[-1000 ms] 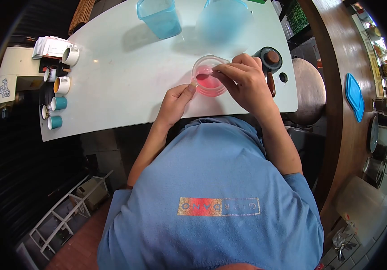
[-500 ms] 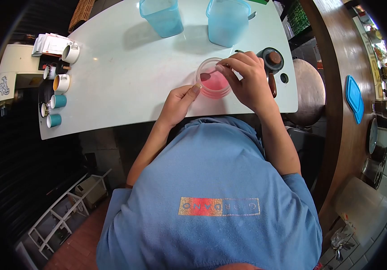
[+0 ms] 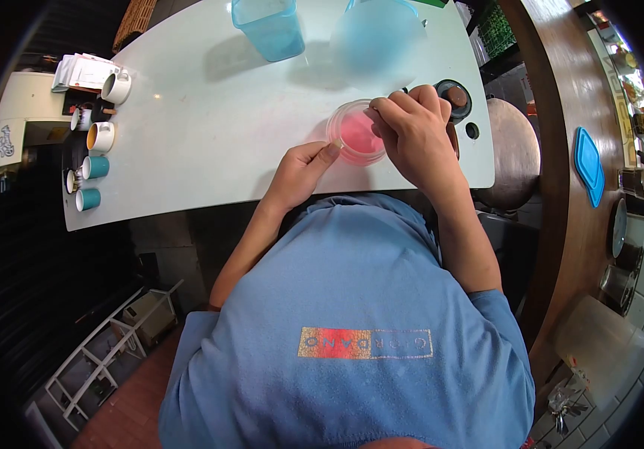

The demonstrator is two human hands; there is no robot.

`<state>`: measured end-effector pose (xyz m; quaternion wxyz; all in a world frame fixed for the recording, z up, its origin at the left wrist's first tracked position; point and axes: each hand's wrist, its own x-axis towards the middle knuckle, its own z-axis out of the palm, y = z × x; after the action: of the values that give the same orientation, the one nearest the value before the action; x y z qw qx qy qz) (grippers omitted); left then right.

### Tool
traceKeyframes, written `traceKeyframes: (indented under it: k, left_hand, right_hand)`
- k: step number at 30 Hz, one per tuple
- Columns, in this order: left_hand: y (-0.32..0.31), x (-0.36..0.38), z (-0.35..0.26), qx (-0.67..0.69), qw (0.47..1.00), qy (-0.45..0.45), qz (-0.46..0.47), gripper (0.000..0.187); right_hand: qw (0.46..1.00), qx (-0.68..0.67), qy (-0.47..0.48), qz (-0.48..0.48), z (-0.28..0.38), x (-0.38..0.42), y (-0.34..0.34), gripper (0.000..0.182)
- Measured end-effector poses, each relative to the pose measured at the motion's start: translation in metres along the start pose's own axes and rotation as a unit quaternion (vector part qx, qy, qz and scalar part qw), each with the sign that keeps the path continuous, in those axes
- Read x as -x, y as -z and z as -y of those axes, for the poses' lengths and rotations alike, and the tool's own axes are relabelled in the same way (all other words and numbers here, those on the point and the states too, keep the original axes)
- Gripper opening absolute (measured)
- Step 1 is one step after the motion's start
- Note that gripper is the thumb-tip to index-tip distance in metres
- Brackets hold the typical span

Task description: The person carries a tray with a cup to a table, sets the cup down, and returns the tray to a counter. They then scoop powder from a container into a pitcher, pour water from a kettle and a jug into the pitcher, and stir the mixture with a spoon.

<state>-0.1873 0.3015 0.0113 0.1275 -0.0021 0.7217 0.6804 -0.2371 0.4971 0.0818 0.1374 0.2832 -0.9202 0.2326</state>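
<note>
A clear round container (image 3: 358,133) with pink contents stands on the white table (image 3: 187,142), close to its front edge. My left hand (image 3: 303,170) grips the container's left rim between thumb and fingers. Over the container's right side is my right hand (image 3: 415,131), its fingers pinched together. What they hold is mostly hidden; the spoon seen in the earlier frame is barely visible now. Behind the container, a light blue tub (image 3: 378,45) looks blurred. Another blue tub (image 3: 270,30) stands farther left.
Cups and mugs (image 3: 100,138) line the table's left edge, with a stack of papers (image 3: 86,72) behind. A dark round pot with a brown knob (image 3: 455,96) sits right of my right hand. A blue lid (image 3: 590,166) lies on the wooden ledge (image 3: 561,165).
My right hand has turned and shifted slightly, and the dark spoon end no longer shows inside the container. A blurred patch now covers the right blue tub. My left hand has barely moved.
</note>
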Motion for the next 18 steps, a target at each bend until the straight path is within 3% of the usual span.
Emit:
traceKeyframes:
  k: [5, 8, 14, 18]
  left_hand:
    - [0.001, -0.002, 0.0, -0.022, 1.0, 0.011, 0.016, 0.043]
    - [-0.004, -0.001, -0.006, 0.002, 1.0, -0.005, -0.002, 0.043]
    - [-0.003, -0.002, -0.001, 0.0, 1.0, -0.008, -0.016, 0.042]
    - [-0.003, -0.001, -0.003, -0.005, 1.0, -0.002, -0.015, 0.042]
  right_hand:
    - [0.998, -0.029, 0.033, -0.047, -0.007, -0.002, -0.011, 0.007]
    - [0.996, -0.086, 0.03, -0.011, -0.009, -0.001, -0.012, 0.012]
    - [0.997, -0.044, 0.024, 0.061, -0.007, 0.0, 0.0, 0.012]
    - [0.999, -0.009, 0.031, 0.021, -0.007, -0.003, -0.002, 0.012]
